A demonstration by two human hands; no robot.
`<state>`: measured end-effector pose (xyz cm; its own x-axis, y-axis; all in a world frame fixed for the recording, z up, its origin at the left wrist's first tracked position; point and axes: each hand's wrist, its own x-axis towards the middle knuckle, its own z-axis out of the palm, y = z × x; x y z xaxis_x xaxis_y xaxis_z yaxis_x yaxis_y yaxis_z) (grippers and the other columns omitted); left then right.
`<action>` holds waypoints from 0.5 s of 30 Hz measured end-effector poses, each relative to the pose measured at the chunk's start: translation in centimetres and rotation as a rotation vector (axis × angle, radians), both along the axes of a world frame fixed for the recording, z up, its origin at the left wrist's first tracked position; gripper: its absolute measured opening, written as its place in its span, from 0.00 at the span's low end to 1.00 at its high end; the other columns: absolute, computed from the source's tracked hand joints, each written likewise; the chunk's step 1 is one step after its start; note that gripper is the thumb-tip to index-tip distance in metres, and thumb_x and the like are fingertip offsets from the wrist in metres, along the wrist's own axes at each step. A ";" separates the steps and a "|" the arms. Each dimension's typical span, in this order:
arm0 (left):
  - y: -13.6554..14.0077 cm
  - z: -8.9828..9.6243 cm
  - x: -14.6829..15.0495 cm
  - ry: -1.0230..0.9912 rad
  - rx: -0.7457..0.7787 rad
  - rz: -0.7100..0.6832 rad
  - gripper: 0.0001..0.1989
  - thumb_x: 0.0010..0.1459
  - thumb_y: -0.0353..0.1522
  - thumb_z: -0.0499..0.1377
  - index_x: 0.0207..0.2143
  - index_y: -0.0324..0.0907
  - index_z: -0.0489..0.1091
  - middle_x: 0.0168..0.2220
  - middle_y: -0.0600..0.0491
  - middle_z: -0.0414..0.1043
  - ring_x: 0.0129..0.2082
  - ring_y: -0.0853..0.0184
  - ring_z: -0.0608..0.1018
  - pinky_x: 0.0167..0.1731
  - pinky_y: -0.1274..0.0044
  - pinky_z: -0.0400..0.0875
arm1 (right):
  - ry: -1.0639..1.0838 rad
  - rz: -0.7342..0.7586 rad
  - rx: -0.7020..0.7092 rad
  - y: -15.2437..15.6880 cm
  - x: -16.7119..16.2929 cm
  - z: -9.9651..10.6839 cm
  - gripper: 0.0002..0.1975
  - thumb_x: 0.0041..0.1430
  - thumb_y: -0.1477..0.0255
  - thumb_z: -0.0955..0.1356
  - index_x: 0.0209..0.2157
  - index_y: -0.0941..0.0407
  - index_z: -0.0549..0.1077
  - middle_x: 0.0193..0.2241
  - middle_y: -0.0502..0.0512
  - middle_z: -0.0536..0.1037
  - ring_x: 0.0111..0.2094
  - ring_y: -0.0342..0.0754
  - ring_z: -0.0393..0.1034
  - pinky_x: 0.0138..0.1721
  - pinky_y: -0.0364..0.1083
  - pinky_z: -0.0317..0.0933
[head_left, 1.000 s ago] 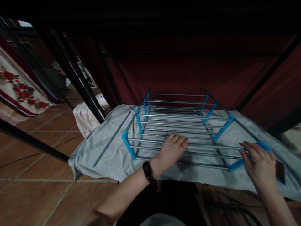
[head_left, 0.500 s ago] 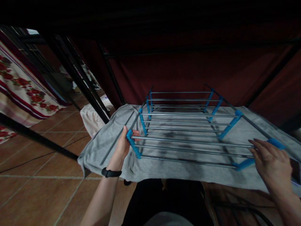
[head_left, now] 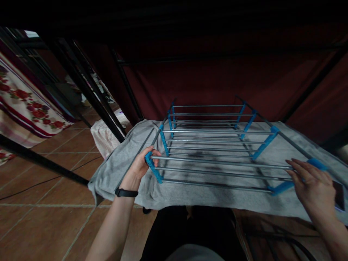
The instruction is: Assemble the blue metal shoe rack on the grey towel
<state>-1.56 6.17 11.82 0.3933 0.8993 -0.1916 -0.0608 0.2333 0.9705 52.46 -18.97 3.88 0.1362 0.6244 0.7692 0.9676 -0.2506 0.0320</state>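
Observation:
A metal rack (head_left: 217,148) with silver rods and blue plastic joints lies flat on a grey cloth (head_left: 119,163) in front of me. My left hand (head_left: 140,165), with a black band on its wrist, grips the rack's near left blue corner piece. My right hand (head_left: 312,188) rests with fingers spread on the near right blue corner and the rod ends there; whether it grips them is unclear. A loose grey rod (head_left: 136,159) lies on the cloth just left of the rack.
A phone (head_left: 339,195) lies on the cloth at the far right, beside my right hand. Black metal frame bars (head_left: 89,94) slant across the left. A striped cloth (head_left: 104,136) and a flowered fabric (head_left: 24,105) lie on the tiled floor. A dark red curtain (head_left: 206,83) hangs behind.
My left hand left the middle rods and moved left to take hold of the rack's near left blue corner. My right hand stayed at the right corner.

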 end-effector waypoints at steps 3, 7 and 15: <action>0.2 0.0 -0.2 -0.022 -0.022 -0.039 0.22 0.59 0.45 0.55 0.29 0.35 0.76 0.17 0.51 0.70 0.18 0.68 0.72 0.22 0.78 0.67 | 0.005 0.014 0.001 -0.1 0.1 0.1 0.20 0.70 0.59 0.60 0.56 0.51 0.73 0.52 0.59 0.78 0.51 0.60 0.73 0.49 0.56 0.63; 0.5 0.0 -0.3 -0.059 -0.025 -0.055 0.20 0.58 0.43 0.57 0.29 0.34 0.77 0.21 0.50 0.72 0.18 0.69 0.73 0.21 0.78 0.67 | -0.003 0.037 -0.006 -0.1 0.4 0.0 0.21 0.70 0.58 0.59 0.55 0.50 0.73 0.51 0.59 0.78 0.50 0.59 0.73 0.48 0.56 0.63; 1.1 -0.1 -0.7 -0.025 -0.080 -0.114 0.21 0.61 0.43 0.55 0.28 0.35 0.77 0.21 0.47 0.73 0.20 0.67 0.74 0.20 0.79 0.68 | -0.013 0.058 -0.022 -0.2 0.9 0.0 0.22 0.70 0.56 0.58 0.52 0.53 0.74 0.51 0.59 0.79 0.50 0.59 0.74 0.47 0.55 0.63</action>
